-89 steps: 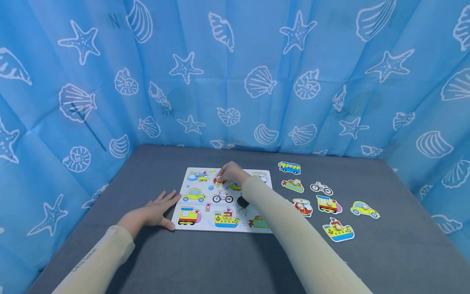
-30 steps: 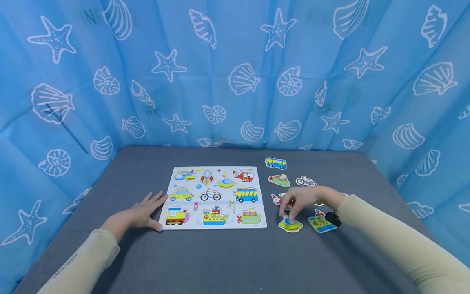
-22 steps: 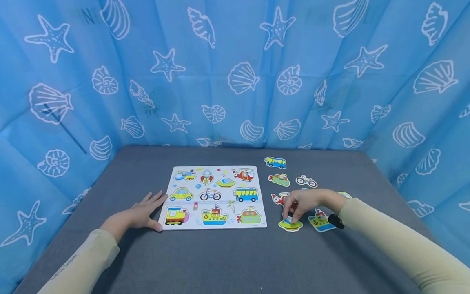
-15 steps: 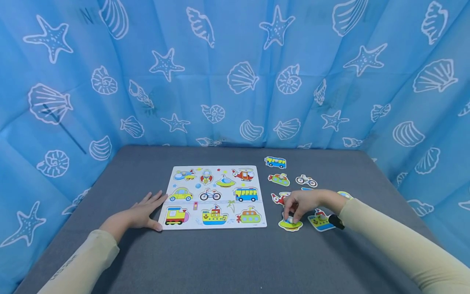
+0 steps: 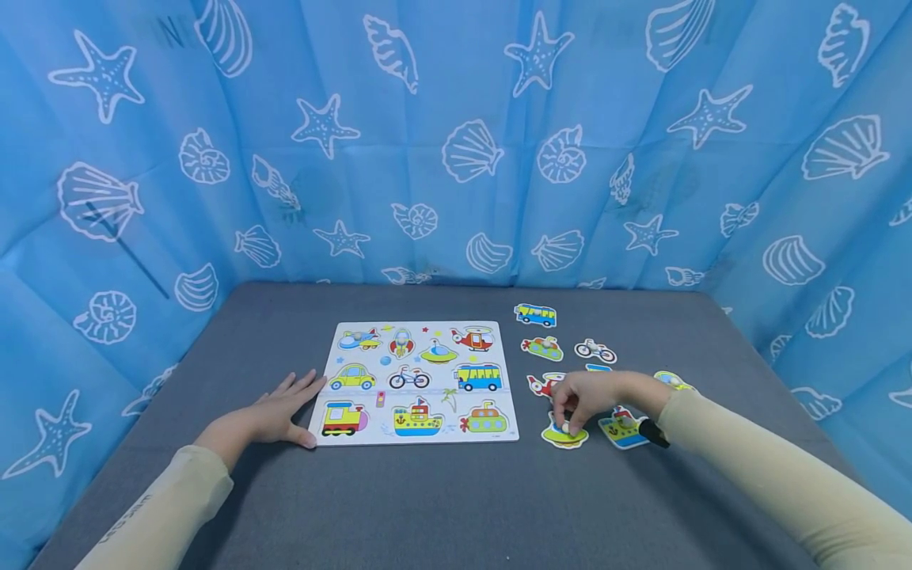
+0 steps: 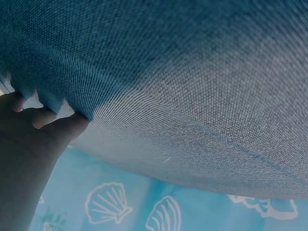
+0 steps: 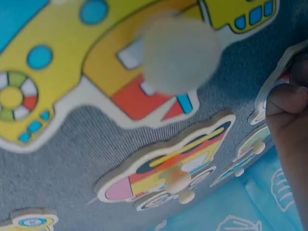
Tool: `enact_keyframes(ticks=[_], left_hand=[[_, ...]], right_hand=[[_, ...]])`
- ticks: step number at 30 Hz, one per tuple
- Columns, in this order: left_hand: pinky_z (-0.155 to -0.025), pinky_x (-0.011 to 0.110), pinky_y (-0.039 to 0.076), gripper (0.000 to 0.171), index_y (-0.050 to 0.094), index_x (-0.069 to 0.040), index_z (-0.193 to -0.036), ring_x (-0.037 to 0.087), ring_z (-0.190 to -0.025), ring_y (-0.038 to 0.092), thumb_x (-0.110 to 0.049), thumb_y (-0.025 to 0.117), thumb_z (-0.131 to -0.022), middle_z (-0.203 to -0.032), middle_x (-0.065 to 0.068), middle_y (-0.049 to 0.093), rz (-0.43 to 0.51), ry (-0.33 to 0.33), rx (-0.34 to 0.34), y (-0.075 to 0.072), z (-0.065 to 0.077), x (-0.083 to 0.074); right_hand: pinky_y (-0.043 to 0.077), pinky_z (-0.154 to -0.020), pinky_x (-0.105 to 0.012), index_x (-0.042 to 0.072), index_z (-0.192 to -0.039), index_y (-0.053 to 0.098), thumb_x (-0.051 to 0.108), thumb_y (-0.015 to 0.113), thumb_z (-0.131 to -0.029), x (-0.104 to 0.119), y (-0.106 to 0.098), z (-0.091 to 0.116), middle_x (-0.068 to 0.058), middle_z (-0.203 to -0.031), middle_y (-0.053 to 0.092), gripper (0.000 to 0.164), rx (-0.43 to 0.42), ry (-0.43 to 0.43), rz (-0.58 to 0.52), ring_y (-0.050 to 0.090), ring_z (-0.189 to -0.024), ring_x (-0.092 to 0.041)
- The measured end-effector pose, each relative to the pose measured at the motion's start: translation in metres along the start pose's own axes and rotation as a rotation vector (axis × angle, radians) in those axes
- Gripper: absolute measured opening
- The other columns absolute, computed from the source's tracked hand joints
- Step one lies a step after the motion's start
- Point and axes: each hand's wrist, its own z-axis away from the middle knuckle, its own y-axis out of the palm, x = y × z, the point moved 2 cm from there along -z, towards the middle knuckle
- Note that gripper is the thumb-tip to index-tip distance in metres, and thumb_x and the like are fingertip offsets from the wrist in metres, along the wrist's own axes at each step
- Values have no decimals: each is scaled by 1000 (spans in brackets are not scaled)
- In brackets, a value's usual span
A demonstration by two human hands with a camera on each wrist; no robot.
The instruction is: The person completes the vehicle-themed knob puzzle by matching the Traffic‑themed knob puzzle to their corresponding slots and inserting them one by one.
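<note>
My left hand lies with spread fingers at the left edge of a white puzzle board; its fingers also show in the left wrist view. Right of the board, my right hand pinches the small knob of a yellow-green flying saucer puzzle piece, which is on the table. Knobbed airplane and rocket pieces sit in the board's top row; the other pictures there show no knobs. A ship piece lies just right of the saucer, partly behind the wrist.
More loose pieces lie to the right: a bus, a submarine, a bicycle, a helicopter and a car. The right wrist view shows a train piece. A blue shell-print curtain surrounds the grey table.
My right hand has left the rocket on the board and moved right to the saucer piece, its fingers closing on the knob. My left hand stays at the board's edge.
</note>
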Motion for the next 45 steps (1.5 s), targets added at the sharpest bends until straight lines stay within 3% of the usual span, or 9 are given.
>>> enact_keyframes(ticks=[13, 24, 36, 45], left_hand=[[-106, 72, 6, 112, 17, -4, -154, 51, -142, -3, -46, 82, -72, -159, 25, 7, 1, 6, -3, 0, -1, 3], [-106, 72, 6, 112, 17, -4, -154, 51, -142, -3, -45, 82, -73, -159, 25, 8, 1, 4, 1, -1, 0, 1], [-106, 72, 6, 113, 18, -5, -155, 51, -142, -3, -46, 82, -72, -159, 25, 8, -3, -1, -8, 2, -2, 3], [-107, 71, 7, 111, 18, -4, -154, 50, -142, -3, -46, 81, -73, -159, 25, 8, -7, 14, -14, 1, 0, 0]], right_hand=[[43, -66, -22, 2, -90, 70, 6, 72, -84, 6, -11, 0, 5, -81, 53, 8, -69, -124, -36, 49, -74, -8], [45, -67, -30, 2, -92, 68, 5, 66, -90, 26, -29, -16, 2, -79, 53, 4, -145, -52, -26, 49, -74, -15], [43, -72, -32, 5, -91, 69, 7, 67, -90, 39, -45, -34, 0, -82, 52, 3, -189, -30, 22, 49, -79, -18], [42, -71, -33, 4, -91, 69, 7, 68, -89, 39, -47, -43, -1, -81, 52, 3, -217, -50, -7, 48, -77, -18]])
